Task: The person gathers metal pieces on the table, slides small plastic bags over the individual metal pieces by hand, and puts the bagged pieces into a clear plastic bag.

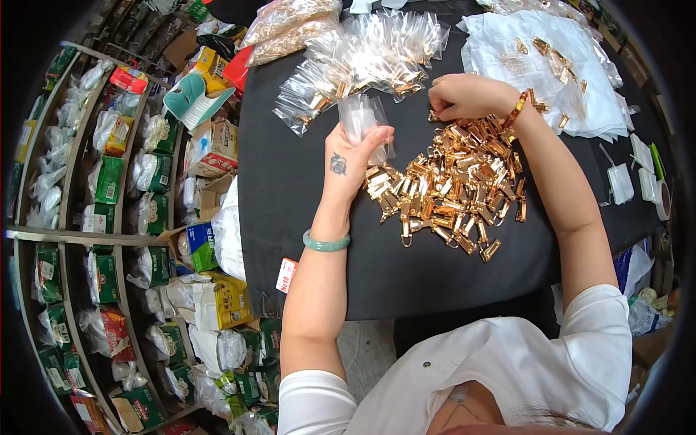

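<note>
My left hand [354, 148] is closed around a stack of clear plastic bags [360, 119], the thumb pressed on top. To its right lies a heap of shiny gold metal clasps [457, 188], some with small rings. Over the far edge of that heap, my right hand [471, 96] has its fingers curled together. A bit of gold metal shows at its fingertips; most of the piece is hidden. Beyond my left hand, several filled clear bags [370, 54] holding gold pieces lie in an overlapping pile.
White plastic sheeting [507, 65] with loose gold clasps covers the back right of the black table [290, 210]. Large bulging bags [290, 29] sit at the back. Small white items and a tape roll [663, 201] lie at right. Packed shelves [109, 235] stand left.
</note>
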